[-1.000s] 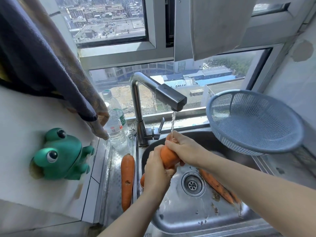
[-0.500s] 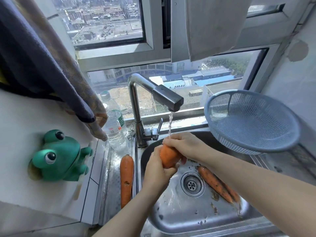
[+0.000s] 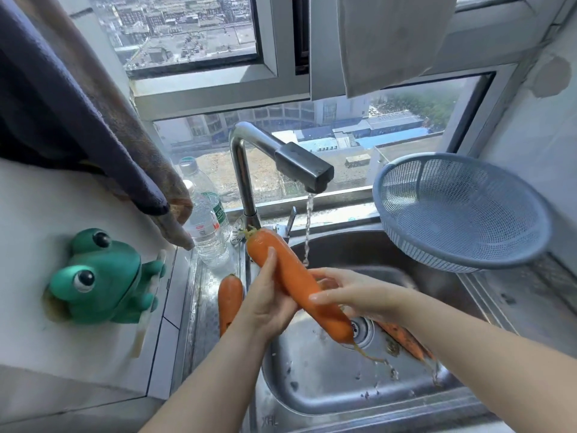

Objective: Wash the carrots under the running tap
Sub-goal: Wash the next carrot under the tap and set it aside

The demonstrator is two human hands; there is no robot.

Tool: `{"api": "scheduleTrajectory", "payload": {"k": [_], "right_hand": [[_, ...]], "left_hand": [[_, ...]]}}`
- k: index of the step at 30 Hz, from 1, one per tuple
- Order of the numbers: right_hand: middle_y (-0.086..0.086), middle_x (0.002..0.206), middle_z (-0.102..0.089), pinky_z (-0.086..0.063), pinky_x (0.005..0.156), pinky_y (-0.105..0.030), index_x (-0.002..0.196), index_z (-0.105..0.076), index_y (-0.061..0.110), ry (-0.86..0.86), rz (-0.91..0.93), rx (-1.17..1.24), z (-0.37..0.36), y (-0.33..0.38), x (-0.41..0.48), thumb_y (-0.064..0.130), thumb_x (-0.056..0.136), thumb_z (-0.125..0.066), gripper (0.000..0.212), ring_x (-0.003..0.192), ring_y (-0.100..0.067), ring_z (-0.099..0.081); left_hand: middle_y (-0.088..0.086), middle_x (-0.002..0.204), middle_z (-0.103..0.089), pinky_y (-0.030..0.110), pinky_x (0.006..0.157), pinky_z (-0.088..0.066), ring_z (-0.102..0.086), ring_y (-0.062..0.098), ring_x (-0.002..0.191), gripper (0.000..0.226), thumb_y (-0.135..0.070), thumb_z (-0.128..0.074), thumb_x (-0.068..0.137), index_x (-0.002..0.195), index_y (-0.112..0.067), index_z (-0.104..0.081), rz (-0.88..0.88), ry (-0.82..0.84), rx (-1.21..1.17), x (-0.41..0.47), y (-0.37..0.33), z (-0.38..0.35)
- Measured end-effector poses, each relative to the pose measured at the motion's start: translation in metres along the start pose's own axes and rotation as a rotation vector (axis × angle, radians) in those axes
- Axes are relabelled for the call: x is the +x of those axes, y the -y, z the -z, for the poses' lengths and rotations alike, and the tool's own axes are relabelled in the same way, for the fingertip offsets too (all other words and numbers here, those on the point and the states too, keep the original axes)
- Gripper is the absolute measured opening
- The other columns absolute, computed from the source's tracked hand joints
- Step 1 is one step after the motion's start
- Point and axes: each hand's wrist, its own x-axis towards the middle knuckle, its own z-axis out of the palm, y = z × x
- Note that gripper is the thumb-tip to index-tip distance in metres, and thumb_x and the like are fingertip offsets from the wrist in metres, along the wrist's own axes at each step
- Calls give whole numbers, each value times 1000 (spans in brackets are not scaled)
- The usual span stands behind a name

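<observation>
A long wet carrot (image 3: 293,276) is held slanted above the steel sink (image 3: 331,389), thick end up toward the tap (image 3: 299,165). My left hand (image 3: 265,298) grips its middle from the left. My right hand (image 3: 352,292) rests on it from the right, fingers spread over its lower half. Water runs from the tap in a thin stream just right of the carrot's top. A second carrot (image 3: 229,300) lies on the steel ledge left of the sink. A third, dirty carrot (image 3: 406,339) lies in the sink, partly hidden under my right forearm.
A blue mesh colander (image 3: 462,214) sits on the sink's right rim. A plastic water bottle (image 3: 206,220) stands behind the ledge by the window. A green frog figure (image 3: 103,276) is on the white counter at left. Towels hang at upper left and above the tap.
The carrot has been drawn out from under the stream and turned, so its full length now shows slanted between both hands. My right hand slid from its top to its lower half.
</observation>
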Motion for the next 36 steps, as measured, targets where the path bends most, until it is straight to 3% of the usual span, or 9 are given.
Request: {"api": "scheduleTrajectory", "payload": {"k": [3, 7, 12, 17, 21, 24, 27, 30, 36], "right_hand": [[-10, 110, -64, -57, 82, -39, 126, -50, 25, -14, -36, -172, -6, -3, -5, 17, 81, -74, 51, 86, -20, -69], [-1, 85, -61, -51, 57, -24, 105, -55, 19, -161, -137, -559, -4, 0, -7, 18, 78, -70, 30, 65, -13, -61], [2, 93, -66, -51, 66, -27, 99, -61, 19, -237, -299, -1293, 2, -4, -18, 30, 72, -70, 31, 82, -19, -64], [-1, 79, -65, -46, 48, -21, 96, -59, 10, -98, -339, -828, -12, -13, -30, 26, 79, -70, 25, 55, -11, -59], [-3, 76, -61, -46, 51, -21, 97, -57, 8, -40, -181, -545, -41, 5, -27, 28, 89, -63, 22, 55, -12, -57], [-7, 82, -55, -46, 57, -21, 92, -52, 12, 60, -37, -466, -72, 23, -15, 28, 94, -56, 17, 63, -14, -52], [-3, 92, -59, -44, 62, -15, 109, -54, 15, 150, 44, -494, -96, 37, 3, 32, 99, -49, 21, 73, -10, -53], [-4, 124, -60, -44, 77, -16, 145, -38, 15, 129, 70, -595, -101, 36, 22, 39, 99, -45, 52, 99, -12, -58], [0, 131, -57, -44, 76, -19, 142, -44, 19, 65, -12, -627, -87, 12, 36, 38, 97, -51, 50, 99, -9, -55]], "left_hand": [[14, 94, -63, 53, 80, -49, -62, 26, 91, 57, -50, -47, 93, 128, -5, -51, 32, -64, -84, -3, 2, -6], [7, 136, -51, 73, 95, -30, -51, 26, 119, 82, -66, -47, 78, 143, -15, -39, 248, -47, 379, -9, 5, 10], [14, 154, -29, 67, 109, -9, -26, 36, 141, 75, -53, -49, 92, 151, -15, -21, 491, -128, 778, -24, 5, 31], [13, 149, -38, 68, 106, -25, -40, 35, 134, 64, -43, -46, 98, 150, -13, -23, 544, -51, 905, -48, 10, 37], [5, 144, -42, 52, 91, -49, -60, 27, 112, 61, -42, -49, 97, 148, -18, -25, 233, -109, 787, -58, 11, 35], [4, 131, -52, 39, 72, -56, -63, 25, 104, 64, -38, -56, 93, 145, -19, -25, -71, -302, 764, -53, 4, 40], [14, 120, -60, 37, 80, -53, -63, 30, 101, 53, -25, -58, 90, 137, -10, -37, -281, -527, 811, -50, -15, 57], [9, 129, -57, 44, 96, -48, -60, 27, 109, 62, -39, -54, 90, 145, -23, -30, -364, -561, 1066, -53, -31, 84], [12, 158, -16, 36, 112, -26, -30, 28, 140, 70, -14, -46, 97, 154, -18, -6, -413, -630, 1436, -47, -21, 115]]}}
